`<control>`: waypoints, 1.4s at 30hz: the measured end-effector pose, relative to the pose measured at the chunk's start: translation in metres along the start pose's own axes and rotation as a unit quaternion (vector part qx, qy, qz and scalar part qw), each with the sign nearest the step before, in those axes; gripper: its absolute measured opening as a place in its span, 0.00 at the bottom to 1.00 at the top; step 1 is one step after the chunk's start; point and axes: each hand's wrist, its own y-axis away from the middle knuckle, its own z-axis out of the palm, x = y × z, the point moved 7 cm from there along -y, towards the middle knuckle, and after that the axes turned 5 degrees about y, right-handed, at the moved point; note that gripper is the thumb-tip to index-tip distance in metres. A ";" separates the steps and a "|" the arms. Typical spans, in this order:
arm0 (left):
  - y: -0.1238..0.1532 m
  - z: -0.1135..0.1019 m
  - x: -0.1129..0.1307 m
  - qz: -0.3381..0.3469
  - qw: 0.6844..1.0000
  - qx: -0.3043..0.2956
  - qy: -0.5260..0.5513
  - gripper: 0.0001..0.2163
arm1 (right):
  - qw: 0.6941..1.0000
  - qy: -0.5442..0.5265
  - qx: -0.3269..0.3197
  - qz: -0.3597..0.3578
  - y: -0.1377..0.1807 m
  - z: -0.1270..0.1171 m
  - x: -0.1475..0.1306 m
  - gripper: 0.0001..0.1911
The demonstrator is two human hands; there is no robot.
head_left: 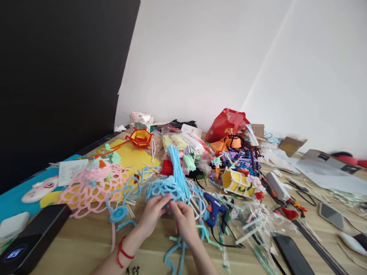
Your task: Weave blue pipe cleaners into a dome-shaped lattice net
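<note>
My left hand, with a red cord round the wrist, pinches the near edge of a looped light blue pipe-cleaner piece. Close beside it, my right hand has its fingers closed on the same edge. The exact spot under the fingertips is hidden. Loose blue pipe-cleaner ends hang below the right hand onto the table. Just behind the piece lies a bundle of straight blue pipe cleaners. A blue coiled disc lies left of my left hand.
A blue glue gun with a black cord lies right of my hands. To the left are a pink looped net and a black power bank. A yellow lantern shape, a phone and a red bag are to the right.
</note>
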 end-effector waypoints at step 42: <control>0.023 0.024 0.021 0.045 0.981 -0.096 -0.165 0.17 | 0.887 -0.451 -0.074 0.059 -0.006 -0.001 -0.002 0.17</control>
